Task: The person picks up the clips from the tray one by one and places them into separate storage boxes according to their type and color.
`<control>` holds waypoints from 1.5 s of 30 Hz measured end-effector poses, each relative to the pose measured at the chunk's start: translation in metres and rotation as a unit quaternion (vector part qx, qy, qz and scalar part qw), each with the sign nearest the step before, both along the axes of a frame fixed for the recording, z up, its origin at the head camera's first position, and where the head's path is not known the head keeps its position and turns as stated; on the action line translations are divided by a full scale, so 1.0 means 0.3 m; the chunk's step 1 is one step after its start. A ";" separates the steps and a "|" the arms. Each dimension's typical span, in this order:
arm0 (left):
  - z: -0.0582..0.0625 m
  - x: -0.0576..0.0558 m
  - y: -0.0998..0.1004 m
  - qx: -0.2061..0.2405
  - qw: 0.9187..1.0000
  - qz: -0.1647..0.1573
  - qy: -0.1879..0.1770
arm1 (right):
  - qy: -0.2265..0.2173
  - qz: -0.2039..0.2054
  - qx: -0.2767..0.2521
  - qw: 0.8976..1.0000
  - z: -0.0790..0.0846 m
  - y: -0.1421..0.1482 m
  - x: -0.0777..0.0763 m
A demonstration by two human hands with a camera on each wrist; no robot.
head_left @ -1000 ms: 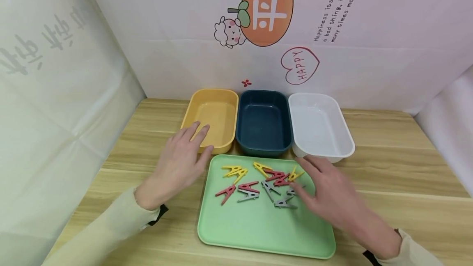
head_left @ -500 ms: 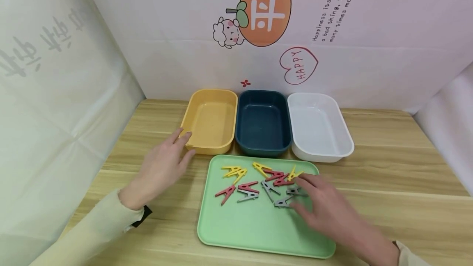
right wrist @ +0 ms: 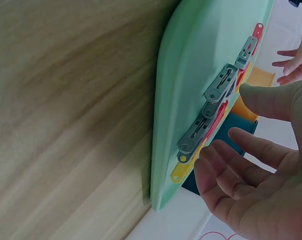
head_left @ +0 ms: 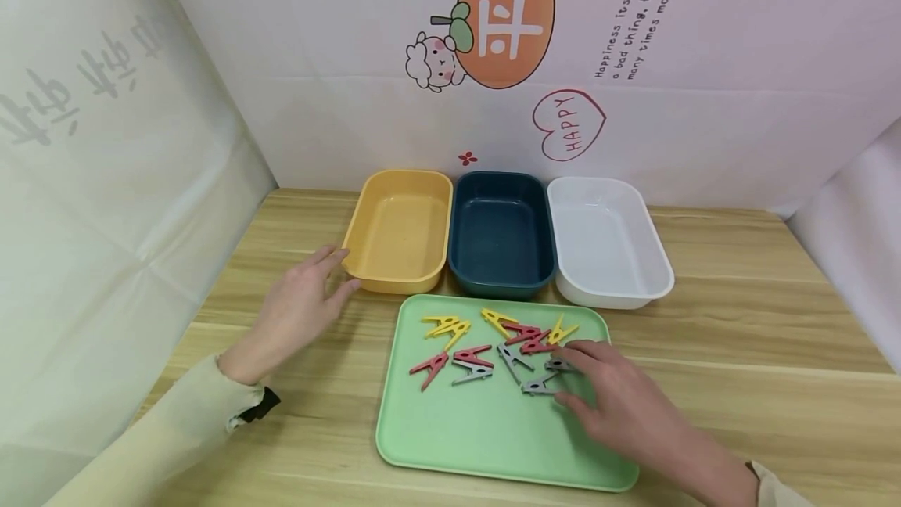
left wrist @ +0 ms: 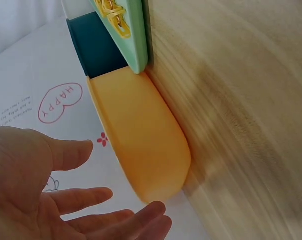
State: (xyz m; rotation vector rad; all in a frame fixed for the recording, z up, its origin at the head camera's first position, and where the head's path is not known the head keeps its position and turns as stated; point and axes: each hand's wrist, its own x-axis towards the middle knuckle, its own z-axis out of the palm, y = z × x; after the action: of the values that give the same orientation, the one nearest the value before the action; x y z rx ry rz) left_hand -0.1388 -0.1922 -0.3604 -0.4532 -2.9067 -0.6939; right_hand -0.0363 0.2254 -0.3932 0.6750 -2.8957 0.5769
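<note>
My right hand (head_left: 619, 397) hovers at the right side of the green tray (head_left: 479, 436), thumb and fingers apart around the ends of the grey clothespins (head_left: 538, 386). In the right wrist view its fingers are bent loosely, with nothing between them. Several yellow (head_left: 499, 322), red clothespins (head_left: 431, 369) and more grey ones lie loosely grouped on the tray's upper half. By the near left corner of the yellow bin (head_left: 401, 241) is my left hand (head_left: 288, 315), its fingers extended and holding nothing. Whether its fingertips touch the rim cannot be told.
A dark blue bin (head_left: 502, 241) and a white bin (head_left: 608, 245) stand right of the yellow one, side by side behind the tray. All rest on a wooden table (head_left: 760, 335). A printed cloth (head_left: 704, 139) hangs behind them.
My left hand has drawn back leftward from over the yellow bin to its near left corner. My right hand has lowered slightly toward the grey clothespins. The clothespins look unmoved.
</note>
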 end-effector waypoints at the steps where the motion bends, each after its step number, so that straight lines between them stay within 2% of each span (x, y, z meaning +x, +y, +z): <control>1: -0.003 -0.002 -0.002 0.002 1.000 0.002 -0.005 | -0.009 -0.004 -0.001 1.000 0.001 0.000 0.000; 4: -0.014 -0.015 -0.008 0.014 1.000 0.002 -0.010 | -0.027 -0.011 -0.003 1.000 0.003 0.002 0.002; 10: -0.033 -0.042 -0.023 0.066 0.998 0.000 -0.009 | -0.025 0.000 -0.004 1.000 -0.002 -0.002 -0.002; 20: -0.045 -0.057 -0.034 0.113 0.994 0.003 -0.008 | -0.036 0.012 0.010 0.999 0.003 -0.022 -0.007; 25: -0.046 -0.060 -0.037 0.112 0.994 0.003 -0.012 | -0.047 0.014 0.022 0.999 0.007 -0.034 -0.008; 32: -0.048 -0.060 -0.038 0.115 0.993 0.002 -0.024 | -0.040 0.015 0.035 0.998 0.004 -0.039 -0.003; 40: -0.055 -0.061 -0.043 0.113 0.993 0.002 -0.022 | -0.032 -0.001 0.047 0.998 0.000 -0.042 0.000; 45: -0.058 -0.059 -0.045 0.113 0.993 0.005 -0.021 | -0.043 -0.020 0.040 0.998 0.005 -0.044 -0.001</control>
State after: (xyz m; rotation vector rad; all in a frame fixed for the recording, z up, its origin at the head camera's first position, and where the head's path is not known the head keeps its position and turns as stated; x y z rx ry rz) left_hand -0.1566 -0.2057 -0.3778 -0.4013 -2.8182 -1.0288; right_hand -0.0368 0.2121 -0.3917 0.6166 -3.0188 0.4985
